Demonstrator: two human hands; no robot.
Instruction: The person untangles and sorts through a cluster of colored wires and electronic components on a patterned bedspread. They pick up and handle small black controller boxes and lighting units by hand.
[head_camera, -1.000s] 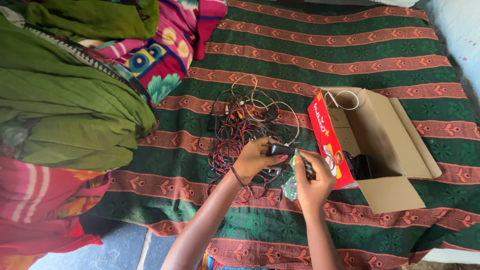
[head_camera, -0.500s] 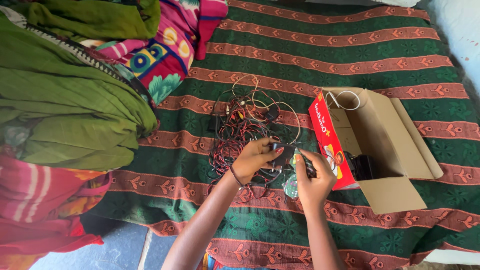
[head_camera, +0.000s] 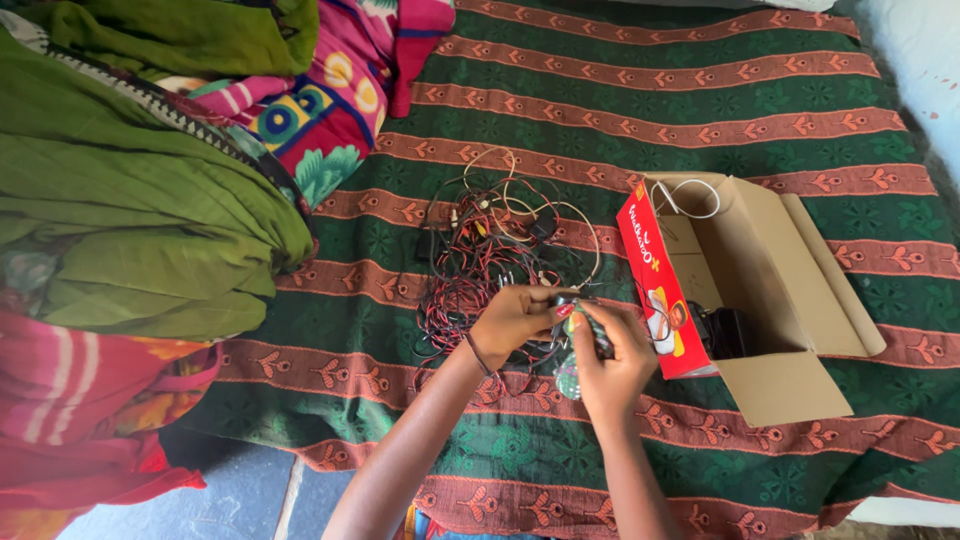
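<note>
Fingers of both hands are closed together over a small dark object, seemingly an adapter or plug, though it is mostly hidden and its kind cannot be told for sure. The left hand (head_camera: 515, 322) is curled around it from the left, with thumb and fingertips pinched on it; the right hand (head_camera: 605, 360) is closed on it from the right, and a small clear, shiny piece (head_camera: 568, 380) is seen just beneath that hand. The object is held just above the green and brown patterned bedspread (head_camera: 640, 100), at the near edge of a tangle of wires (head_camera: 485, 245) and just left of an open cardboard box (head_camera: 745, 290).

The tangle is made up of thin red and black leads with a few pale cords looped through it. It is judged to be light, limp and prone to snagging, so that one strand, if pulled, would likely drag the rest; a hold on a plug body or a firm end is judged better than one on mid-cord. The small connectors are judged somewhat fragile.

A white cord (head_camera: 690, 200) is draped at the far corner of the box, and a dark item (head_camera: 722, 333) lies inside. Folded green cloth (head_camera: 140, 220) and bright printed fabric (head_camera: 320, 110) are piled to the left.
</note>
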